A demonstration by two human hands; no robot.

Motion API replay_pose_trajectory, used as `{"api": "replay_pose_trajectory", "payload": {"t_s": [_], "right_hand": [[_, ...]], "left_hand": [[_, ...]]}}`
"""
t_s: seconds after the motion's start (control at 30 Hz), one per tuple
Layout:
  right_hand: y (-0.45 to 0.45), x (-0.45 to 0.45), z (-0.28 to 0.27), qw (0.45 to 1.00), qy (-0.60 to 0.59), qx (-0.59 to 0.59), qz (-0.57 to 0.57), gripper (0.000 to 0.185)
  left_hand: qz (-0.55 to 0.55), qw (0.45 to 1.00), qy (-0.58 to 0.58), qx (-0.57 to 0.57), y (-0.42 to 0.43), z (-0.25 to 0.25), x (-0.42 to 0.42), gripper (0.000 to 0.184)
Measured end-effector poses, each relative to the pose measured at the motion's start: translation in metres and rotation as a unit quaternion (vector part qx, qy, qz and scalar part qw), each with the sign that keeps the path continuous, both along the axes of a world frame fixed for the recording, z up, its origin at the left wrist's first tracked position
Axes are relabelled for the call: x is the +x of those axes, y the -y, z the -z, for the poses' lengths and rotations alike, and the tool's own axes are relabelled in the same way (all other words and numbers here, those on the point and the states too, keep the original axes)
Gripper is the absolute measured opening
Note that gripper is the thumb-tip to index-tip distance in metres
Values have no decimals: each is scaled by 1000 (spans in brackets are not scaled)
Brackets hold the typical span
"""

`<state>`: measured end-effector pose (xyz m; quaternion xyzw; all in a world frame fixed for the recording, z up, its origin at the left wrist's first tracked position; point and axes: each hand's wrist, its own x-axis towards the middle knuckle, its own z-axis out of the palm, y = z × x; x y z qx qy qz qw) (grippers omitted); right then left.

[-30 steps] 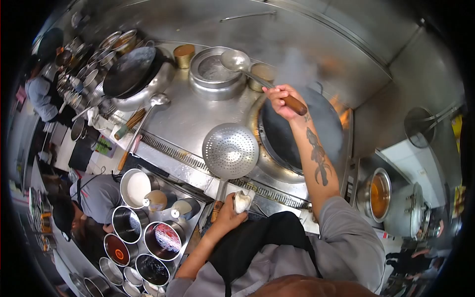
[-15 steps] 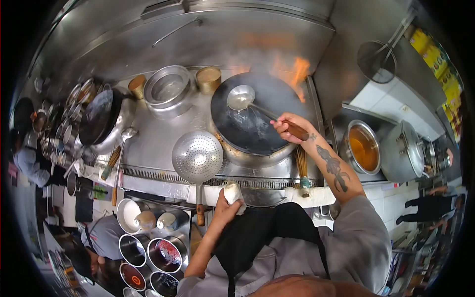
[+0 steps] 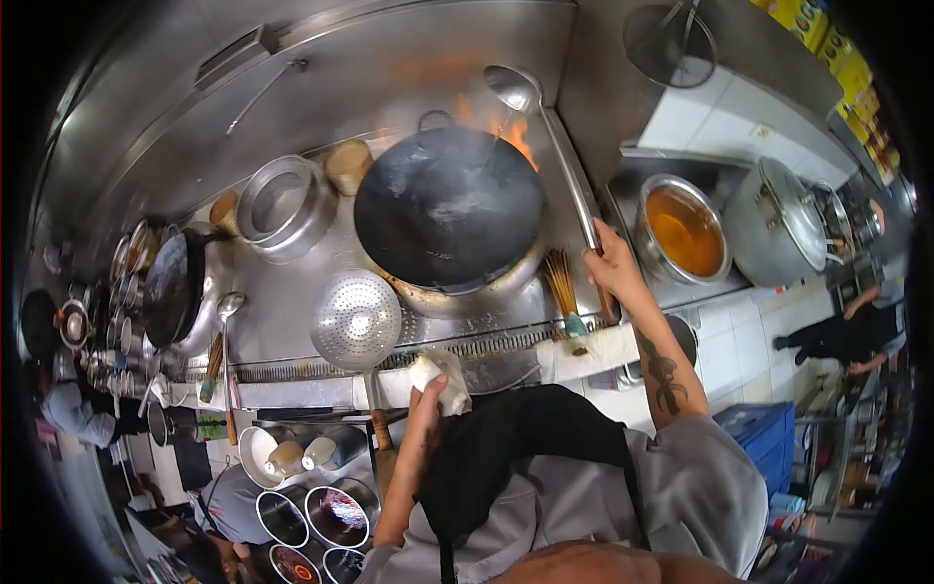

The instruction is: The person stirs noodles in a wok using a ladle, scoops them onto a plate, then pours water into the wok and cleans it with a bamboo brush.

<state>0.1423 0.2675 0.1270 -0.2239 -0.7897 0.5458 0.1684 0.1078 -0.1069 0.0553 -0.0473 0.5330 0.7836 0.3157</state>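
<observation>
Stainless steel makes up the cooktop and the wall behind it. At far left a person in grey stands beyond a dark wok; next come a small ladle lying across the front edge and a round metal pot. Beside these, a perforated strainer rests flat, its wooden handle pointing toward the wearer. The left hand has its fingers closed around a bunched white cloth just right of that handle. Farther back, a large black wok sits over the burner, steaming, with flames at its far right rim. To its right, the right hand is wrapped around the handle of a long ladle, whose bowl is up near the wall. A bamboo brush lies left of that hand; rightmost are a pot of orange liquid and a lidded pot.
</observation>
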Motion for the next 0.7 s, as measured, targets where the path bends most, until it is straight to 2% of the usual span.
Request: {"api": "replay_pose_trajectory", "payload": {"t_s": [0.1,0.17,0.23,0.27,0.37,0.4,0.5,0.53,0.63,0.67,0.7], "right_hand": [[-23,50,78,997,-16,61,43,59],[-26,78,111,992,68,74,72,59],[-15,97,115,981,174,15,90,60],[-13,107,131,983,156,7,93,60],[-25,129,210,963,121,227,84,61],[-24,131,221,958,144,225,102,63],[-18,137,237,944,162,269,96,62],[-18,139,239,944,209,234,104,61],[-19,125,233,895,280,337,86,64],[-12,111,207,912,267,304,68,63],[-6,93,209,911,263,311,61,62]], "left_hand": [[22,998,-45,-29,1,14,-3,49],[8,998,-34,-52,-7,4,-3,47],[10,998,4,-63,-14,-12,-3,45],[-22,999,14,-43,-14,9,-5,44],[-49,997,67,-7,-23,-5,-5,40],[-42,997,52,-26,-28,-15,-3,43],[-40,998,40,-21,-34,-21,-1,43],[-48,997,54,-18,-34,-18,-1,43],[-77,995,64,-14,-33,-15,-2,44],[-98,993,65,-11,-34,-15,-3,45],[-119,991,67,-7,-35,-15,-3,45]]}}
